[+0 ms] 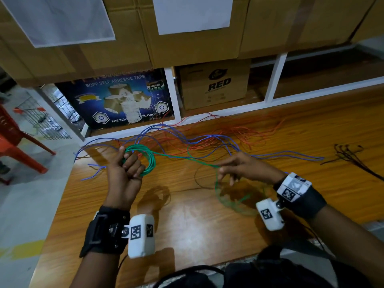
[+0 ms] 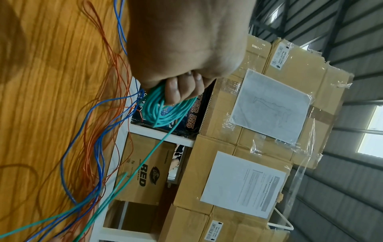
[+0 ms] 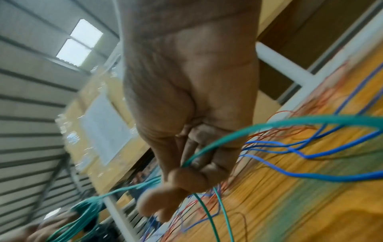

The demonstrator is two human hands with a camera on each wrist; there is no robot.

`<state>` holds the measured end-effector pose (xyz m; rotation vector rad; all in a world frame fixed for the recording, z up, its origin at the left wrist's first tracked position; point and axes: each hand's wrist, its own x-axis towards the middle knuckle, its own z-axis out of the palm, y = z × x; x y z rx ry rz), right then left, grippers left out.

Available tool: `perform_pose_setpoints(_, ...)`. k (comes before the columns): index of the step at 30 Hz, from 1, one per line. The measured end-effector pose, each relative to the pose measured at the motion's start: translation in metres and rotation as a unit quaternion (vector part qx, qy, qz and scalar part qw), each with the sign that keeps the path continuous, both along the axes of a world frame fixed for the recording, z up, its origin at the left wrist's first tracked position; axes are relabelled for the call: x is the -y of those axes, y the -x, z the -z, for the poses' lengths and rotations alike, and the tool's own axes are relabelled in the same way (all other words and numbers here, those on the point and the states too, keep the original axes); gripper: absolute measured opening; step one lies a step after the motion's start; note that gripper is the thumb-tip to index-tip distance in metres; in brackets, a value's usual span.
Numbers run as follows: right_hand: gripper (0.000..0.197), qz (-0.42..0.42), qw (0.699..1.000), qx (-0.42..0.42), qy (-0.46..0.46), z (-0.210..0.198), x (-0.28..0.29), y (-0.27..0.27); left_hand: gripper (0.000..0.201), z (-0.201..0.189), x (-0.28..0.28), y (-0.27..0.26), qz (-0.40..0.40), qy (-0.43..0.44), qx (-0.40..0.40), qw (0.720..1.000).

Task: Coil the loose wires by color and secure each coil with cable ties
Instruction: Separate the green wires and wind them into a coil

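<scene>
Green wire coil [image 1: 145, 161] | left of centre, above counter [image 1: 187, 221], your left hand [image 1: 126, 173] fisted round it | right hand [image 1: 239, 167] pinches the tail | light, springy: grip where turns cross.

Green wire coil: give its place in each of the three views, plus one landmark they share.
Head: the green wire coil is left of centre, gripped by the left hand above the table.
Left wrist: the coil is at centre, under the curled fingers.
Right wrist: the coil is blurred at the lower left.
Shared landmark: the blue wires on the wooden table.
</scene>
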<state>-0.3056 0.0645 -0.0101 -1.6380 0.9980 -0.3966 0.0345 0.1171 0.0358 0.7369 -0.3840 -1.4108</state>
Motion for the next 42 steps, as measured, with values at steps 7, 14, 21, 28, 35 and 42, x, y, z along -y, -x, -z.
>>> perform_pose_setpoints(7, 0.024, 0.110, 0.993, -0.030, 0.032, 0.004, 0.018, 0.012, 0.035, -0.003, 0.003, 0.016, -0.002, 0.003, 0.006, 1.000)
perform_pose_setpoints(14, 0.070, 0.082, 0.954, -0.180, 0.224, -0.008, 0.009, 0.005, 0.035, -0.001, -0.004, 0.031, 0.051, -0.012, 0.060, 0.997)
perform_pose_setpoints(21, 0.059, 0.009, 0.943, 0.015, 0.332, -0.050, -0.014, -0.057, 0.032, -0.017, -0.007, 0.058, 0.141, 0.020, 0.139, 0.980)
perform_pose_setpoints(28, 0.015, 0.078, 0.979, 0.137, 0.125, -0.047, -0.011, -0.070, 0.032, -0.025, -0.009, 0.050, 0.165, 0.011, 0.133, 0.977)
perform_pose_setpoints(35, 0.029, 0.090, 0.981, 0.048, 0.167, -0.053, 0.003, -0.012, 0.036, -0.015, -0.008, 0.033, 0.133, -0.018, 0.001, 0.991)
perform_pose_setpoints(42, 0.009, 0.106, 0.984, 0.071, 0.128, -0.039, 0.003, 0.022, 0.045, -0.013, -0.002, 0.011, 0.051, 0.005, -0.052, 0.997)
